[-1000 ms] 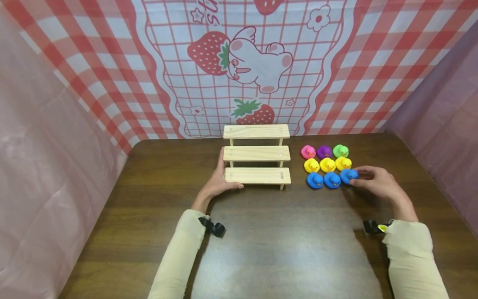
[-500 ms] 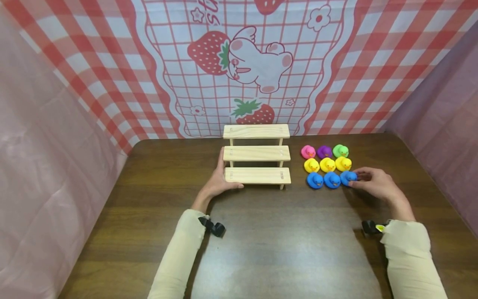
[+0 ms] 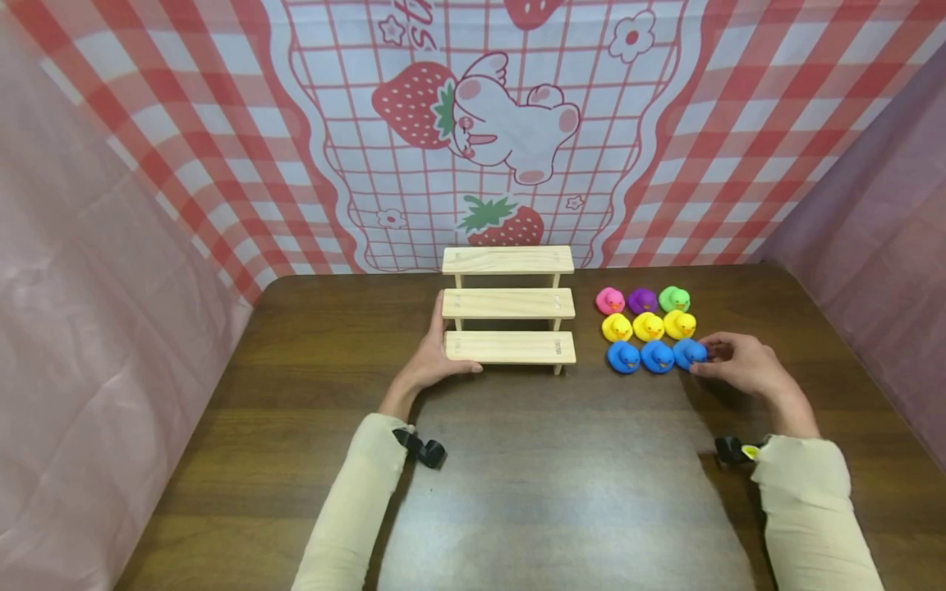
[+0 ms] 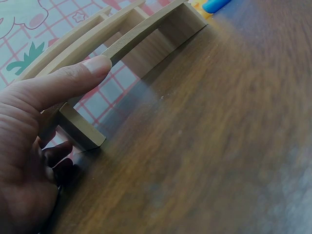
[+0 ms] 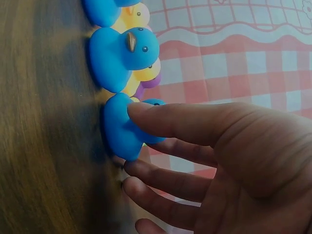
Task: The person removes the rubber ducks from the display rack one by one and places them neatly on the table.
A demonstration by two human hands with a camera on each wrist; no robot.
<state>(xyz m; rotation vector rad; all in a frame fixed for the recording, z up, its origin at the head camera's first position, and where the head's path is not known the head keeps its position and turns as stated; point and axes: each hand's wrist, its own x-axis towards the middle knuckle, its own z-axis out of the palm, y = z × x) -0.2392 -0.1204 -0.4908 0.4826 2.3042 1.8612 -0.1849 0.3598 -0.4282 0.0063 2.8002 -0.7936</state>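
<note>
A three-step wooden display stand (image 3: 510, 304) stands at the table's back edge. My left hand (image 3: 431, 359) grips its left end, thumb along the front of the lowest step and fingers by the side. In the left wrist view the thumb (image 4: 73, 80) lies on the step's edge, with the other fingers partly hidden under it. To the right, rubber ducks form three rows. My right hand (image 3: 746, 361) holds the rightmost blue duck (image 3: 689, 353) of the front row between thumb and fingers. The right wrist view has this blue duck (image 5: 119, 126) at table level, beside another blue duck (image 5: 109, 63).
Yellow ducks (image 3: 648, 327) make up the middle row. Behind them sit a pink duck (image 3: 610, 300), a purple duck (image 3: 642, 301) and a green duck (image 3: 674, 299). A checked strawberry cloth (image 3: 650, 164) hangs behind the brown wooden table (image 3: 562, 468).
My right hand has shifted slightly left and toward me, bringing the blue duck in line with the other two blue ducks. The left hand and the stand have stayed still.
</note>
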